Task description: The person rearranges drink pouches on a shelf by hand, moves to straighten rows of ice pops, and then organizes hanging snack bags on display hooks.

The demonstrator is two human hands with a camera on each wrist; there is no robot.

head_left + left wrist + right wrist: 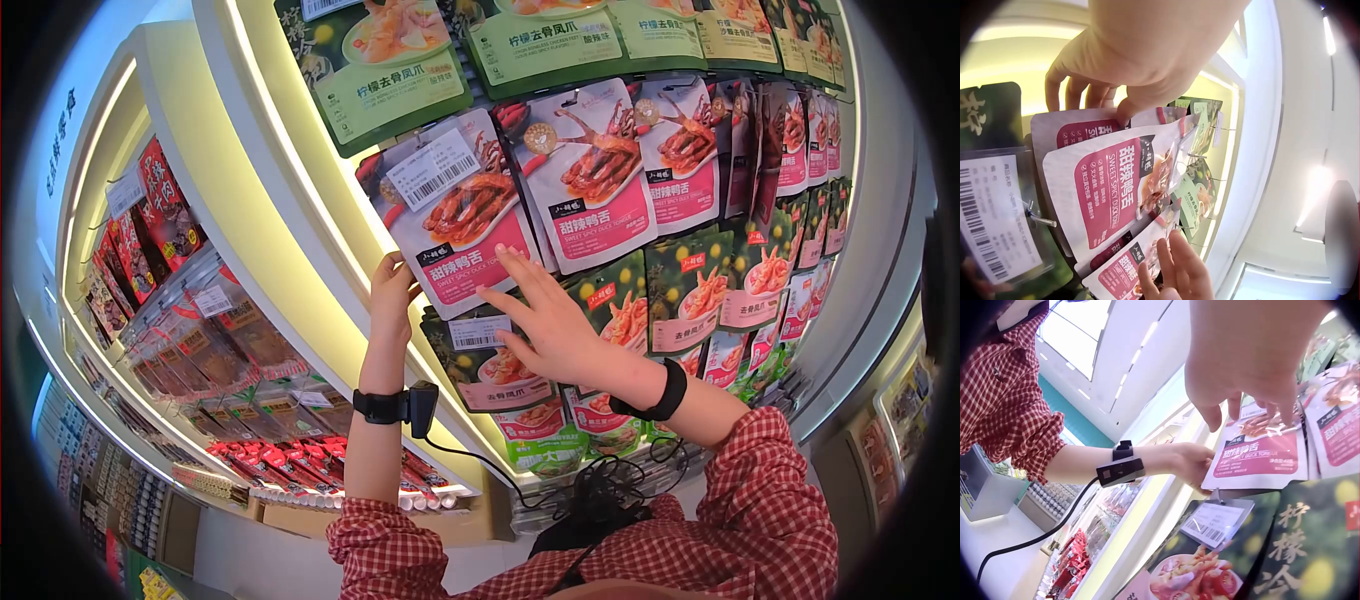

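Note:
A pink-and-white pouch of sweet spicy duck tongue [470,275] hangs at the left end of its row, behind a barcode price tag [434,168]. At the pouch's lower left side is my left hand [391,300]. In the left wrist view, that left hand [1141,62] pinches the edge of a similar pouch [1044,128] just behind the front one, thumb on its face and fingers behind it. My right hand [560,330] has its fingers spread, with the fingertips at the front pouch's lower right in the head view. Nothing is gripped in it.
More duck tongue pouches [590,180] hang to the right. Green pouches [395,75] hang above, and dark green ones [705,290] below. Metal hooks with price tags [478,333] stick out. A lit shelf edge [285,190] runs along the left, beside another snack shelf [215,330].

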